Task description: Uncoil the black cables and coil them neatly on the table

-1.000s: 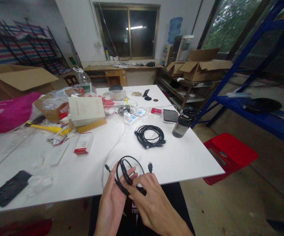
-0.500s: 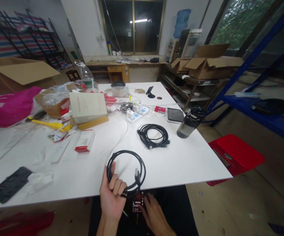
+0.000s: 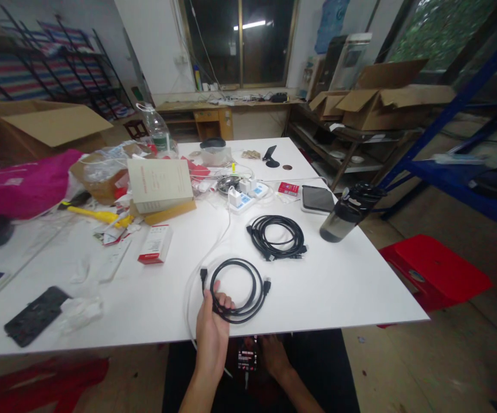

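A coiled black cable [image 3: 254, 307] with a plug at each end lies at the table's front edge. My left hand [image 3: 214, 321] grips its lower left side, fingers wrapped round the loops. Beyond it on the white table [image 3: 338, 287] rests a thicker coil of black cables [image 3: 297, 246]. Below the edge my right hand [image 3: 274, 353] is beside a small device with lit text [image 3: 247, 358]; its fingers are in shadow and hard to make out.
A black tumbler [image 3: 338, 223] and a tablet [image 3: 318, 199] stand at the right. Left are a red and white box [image 3: 156, 244], an upright booklet [image 3: 161, 183], a power strip [image 3: 248, 201] and a black phone-like object [image 3: 37, 315]. A red stool [image 3: 437, 269] is beyond the right edge.
My left hand has moved forward and to the right, bringing the coiled cable down to the table. My right hand has shifted slightly, further under the table edge.
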Demonstrator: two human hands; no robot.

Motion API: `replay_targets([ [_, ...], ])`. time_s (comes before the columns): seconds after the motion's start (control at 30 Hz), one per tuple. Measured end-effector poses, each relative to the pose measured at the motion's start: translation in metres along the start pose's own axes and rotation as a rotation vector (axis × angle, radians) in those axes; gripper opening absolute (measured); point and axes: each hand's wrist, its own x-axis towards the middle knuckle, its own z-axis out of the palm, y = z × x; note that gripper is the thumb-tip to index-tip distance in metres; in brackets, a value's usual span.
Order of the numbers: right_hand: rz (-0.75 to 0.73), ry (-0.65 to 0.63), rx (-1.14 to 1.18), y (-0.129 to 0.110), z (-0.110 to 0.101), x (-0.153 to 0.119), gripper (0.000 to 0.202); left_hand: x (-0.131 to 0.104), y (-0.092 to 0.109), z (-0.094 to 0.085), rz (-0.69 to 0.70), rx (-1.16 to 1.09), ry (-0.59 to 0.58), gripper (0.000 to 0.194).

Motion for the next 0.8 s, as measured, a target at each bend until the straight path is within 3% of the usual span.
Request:
replay_targets([
  [0.17,-0.015,0.036,0.037,0.004,0.002,-0.005,0.05,-0.007,0.008,-0.019,0.04,0.375,-0.066,0.06],
  [0.33,-0.011,0.072,0.077,0.007,0.006,-0.006,0.055,-0.019,0.039,-0.035,0.081,0.978,-0.225,0.054],
  [0.43,-0.013,0.076,0.098,0.008,0.007,-0.005,0.057,-0.019,0.054,-0.04,0.045,1.26,-0.245,0.059],
  [0.53,-0.013,0.07,0.126,0.009,0.007,-0.007,0.062,-0.019,0.057,-0.041,0.015,1.296,-0.257,0.061],
  [0.8,0.032,0.011,0.198,0.01,0.011,-0.023,0.068,-0.04,0.047,-0.032,0.075,1.152,-0.488,0.052],
])
